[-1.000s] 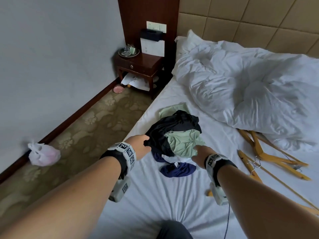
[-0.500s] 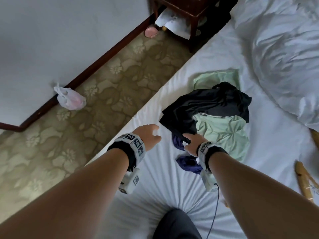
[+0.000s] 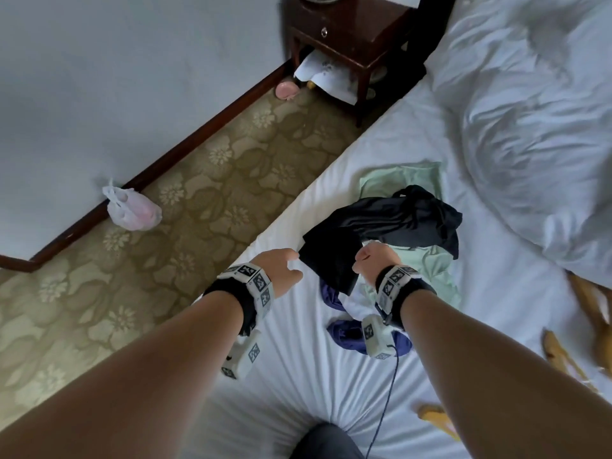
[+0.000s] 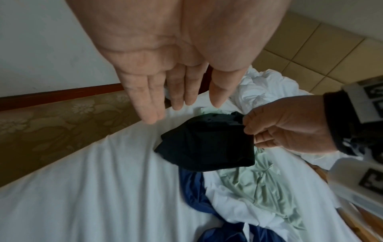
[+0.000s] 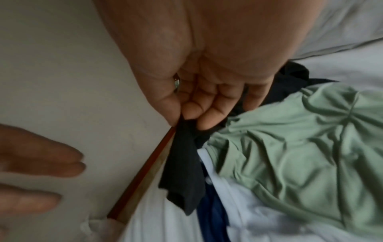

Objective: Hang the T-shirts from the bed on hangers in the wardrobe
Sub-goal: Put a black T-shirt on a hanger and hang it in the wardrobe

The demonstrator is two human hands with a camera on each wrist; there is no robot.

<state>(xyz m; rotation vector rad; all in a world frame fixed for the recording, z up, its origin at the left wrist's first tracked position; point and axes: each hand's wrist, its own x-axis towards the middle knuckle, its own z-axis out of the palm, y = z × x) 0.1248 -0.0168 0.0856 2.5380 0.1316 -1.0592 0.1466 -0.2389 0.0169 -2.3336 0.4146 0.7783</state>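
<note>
right hand (image 3: 372,263) pinches crumpled black cotton T-shirt (image 3: 390,223), left hand (image 3: 278,270) empty, fingers straight; lifting may drag pale green T-shirt (image 3: 427,270) along

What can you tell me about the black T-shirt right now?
The black T-shirt is soft, thin, matte fabric, crumpled on top of the pile on the bed. The right hand pinches one edge and lifts it, so a flap hangs down. The rest drapes over the green T-shirt. The left hand is beside it, fingers straight, not gripping.

R hand (image 3: 372,260) pinching black tee (image 3: 390,223); L hand (image 3: 281,271) beside — fingers loose
</note>
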